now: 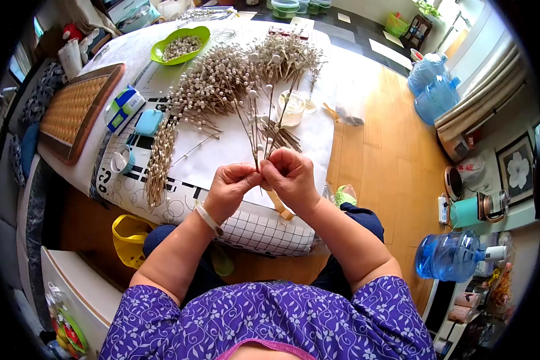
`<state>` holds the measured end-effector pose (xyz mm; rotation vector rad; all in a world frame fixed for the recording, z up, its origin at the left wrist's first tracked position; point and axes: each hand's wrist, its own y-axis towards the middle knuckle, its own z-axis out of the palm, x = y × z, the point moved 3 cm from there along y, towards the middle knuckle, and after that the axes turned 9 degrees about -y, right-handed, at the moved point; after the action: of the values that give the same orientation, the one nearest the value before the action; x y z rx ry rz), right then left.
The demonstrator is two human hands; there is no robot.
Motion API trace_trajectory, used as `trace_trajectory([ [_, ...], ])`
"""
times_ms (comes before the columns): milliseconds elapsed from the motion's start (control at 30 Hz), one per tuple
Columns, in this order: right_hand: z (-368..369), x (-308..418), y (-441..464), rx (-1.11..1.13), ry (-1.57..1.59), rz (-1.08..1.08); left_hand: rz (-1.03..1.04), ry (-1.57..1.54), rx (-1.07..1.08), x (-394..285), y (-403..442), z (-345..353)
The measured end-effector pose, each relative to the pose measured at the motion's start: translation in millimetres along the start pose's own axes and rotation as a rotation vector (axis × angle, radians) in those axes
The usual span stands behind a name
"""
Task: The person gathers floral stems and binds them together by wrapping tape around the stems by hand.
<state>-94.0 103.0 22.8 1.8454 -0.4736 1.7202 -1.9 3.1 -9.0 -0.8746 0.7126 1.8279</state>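
My left hand (231,189) and my right hand (290,178) meet above the table's near edge, fingers pinched round the lower ends of a few thin brown stems with white buds (254,123). The stems stand up and fan out away from me. Beyond them lies a big heap of similar budded stems (213,78), with another bunch (280,55) to its right. A narrow bundle (160,162) rests left of my hands. Close behind the held stems is a round tub (291,108). A tan strip (280,206) hangs below my right hand.
A green bowl (206,36) of loose buds is at the back. Along the left are a tissue pack (125,109), a light-blue box (149,122), a small cup (123,160) and a woven panel (81,111). Blue water bottles (447,257) stand to the right.
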Motion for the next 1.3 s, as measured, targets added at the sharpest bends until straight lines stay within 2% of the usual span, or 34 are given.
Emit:
trace_trajectory([
  [100, -1.9, 1.0, 0.9, 0.078, 0.116, -0.046, -0.074, -0.058, 0.008, -2.3, -4.8, -0.3],
  [133, -5.4, -3.1, 1.4, 0.075, 0.097, -0.008, -0.07, -0.035, -0.001, -5.5, -5.6, 3.5],
  [167, -4.4, -4.5, 2.4, 0.117, 0.262, 0.063, -0.062, -0.013, -0.012, -6.9, -4.9, 6.2],
  [233, -9.8, -1.0, 5.2, 0.153, 0.289, 0.085, -0.037, -0.005, 0.011, -5.4, -2.3, 3.9],
  [300, -16.0, -8.4, 7.7, 0.146, 0.235, 0.148, -0.049, -0.011, 0.061, -5.0, -2.2, 3.8],
  [500, -13.4, -6.5, 7.0, 0.102, 0.163, 0.067, -0.072, 0.0, 0.054, -7.0, -2.5, 6.7],
  [667, -10.8, -15.3, 10.8, 0.02, 0.067, 0.012, 0.09, 0.214, 0.067, -9.0, 0.0, 10.7],
  [767, -9.9, -18.7, 11.6, 0.023, 0.006, 0.006, 0.073, 0.28, -0.029, -6.4, 0.2, 9.4],
  [833, -11.1, -22.1, 13.9, 0.036, -0.047, 0.001, 0.099, 0.277, -0.012, -6.7, 2.3, 7.7],
  [967, -7.3, -20.4, 15.3, 0.084, 0.177, 0.06, 0.047, 0.253, -0.05, -8.9, 3.3, 7.4],
  [1100, -8.2, -17.7, 16.7, 0.097, 0.217, 0.086, 0.034, 0.226, -0.058, -15.4, 1.2, 7.4],
  [1167, -10.0, -16.1, 17.6, 0.2, 0.07, 0.067, 0.021, 0.193, -0.068, -18.3, 0.4, 6.1],
  [1200, -14.5, -12.9, 19.5, 0.306, 0.058, 0.154, 0.051, 0.188, -0.069, -20.7, 0.0, 3.9],
  [1233, -26.5, -17.8, 23.4, 0.302, -0.078, 0.16, 0.084, 0.181, -0.073, -23.2, -0.4, 1.8],
  [1300, -64.4, -42.2, 41.8, 0.028, -0.336, -0.002, 0.088, 0.175, -0.111, -28.1, -1.3, -1.5],
])
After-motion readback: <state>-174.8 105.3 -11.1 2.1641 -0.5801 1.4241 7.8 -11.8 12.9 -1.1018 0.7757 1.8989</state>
